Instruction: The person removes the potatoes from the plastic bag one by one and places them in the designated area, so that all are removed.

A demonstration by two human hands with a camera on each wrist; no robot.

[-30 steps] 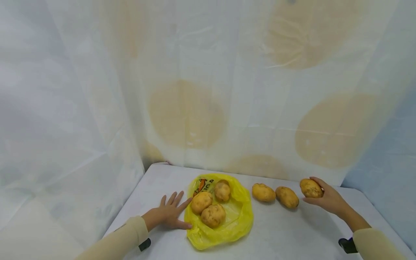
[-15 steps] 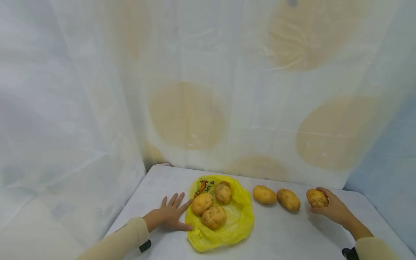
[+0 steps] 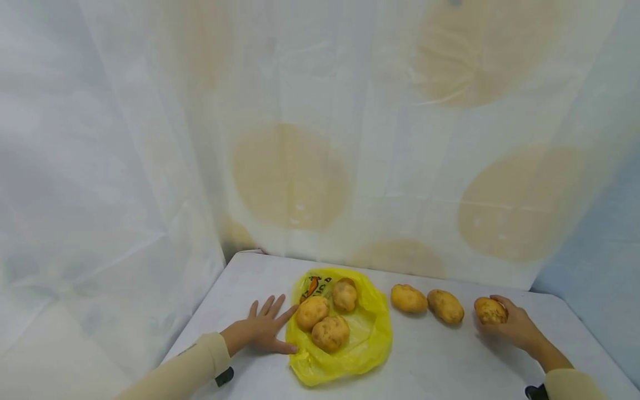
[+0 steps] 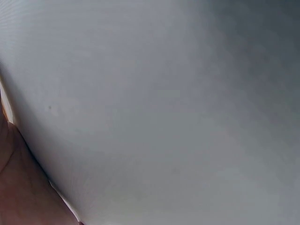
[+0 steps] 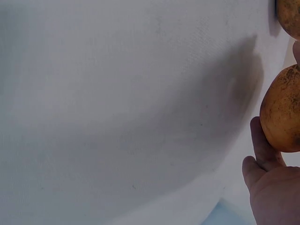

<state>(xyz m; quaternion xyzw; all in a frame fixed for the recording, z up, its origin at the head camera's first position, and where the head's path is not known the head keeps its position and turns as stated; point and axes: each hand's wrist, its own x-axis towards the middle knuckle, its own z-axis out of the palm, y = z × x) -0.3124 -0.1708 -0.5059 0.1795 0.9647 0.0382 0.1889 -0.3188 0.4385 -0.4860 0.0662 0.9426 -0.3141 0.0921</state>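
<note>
My right hand (image 3: 517,329) grips a potato (image 3: 490,310) at the right end of a row on the table; the right wrist view shows that potato (image 5: 283,110) against the fingers. To its left lie an oblong potato (image 3: 446,306) and another potato (image 3: 409,299). With fingers spread, my left hand (image 3: 262,326) rests on the table, its forefinger and thumb at the left edge of a yellow plastic bag (image 3: 367,339). On the bag sit 3 potatoes: one at the back (image 3: 344,294), one at the left (image 3: 312,313), one in front (image 3: 330,334). The left wrist view shows only part of the palm (image 4: 23,183).
A white cloth covers the table (image 3: 425,361). Behind it hangs a pale curtain (image 3: 390,222) with tan circles, meeting the table's back edge. Pale sheeting (image 3: 110,194) closes off the left side, and bluish sheeting (image 3: 600,250) the right.
My right hand has lowered the potato and moved it a little to the right, down to the table beside the other two. The left hand has stayed at the bag's edge.
</note>
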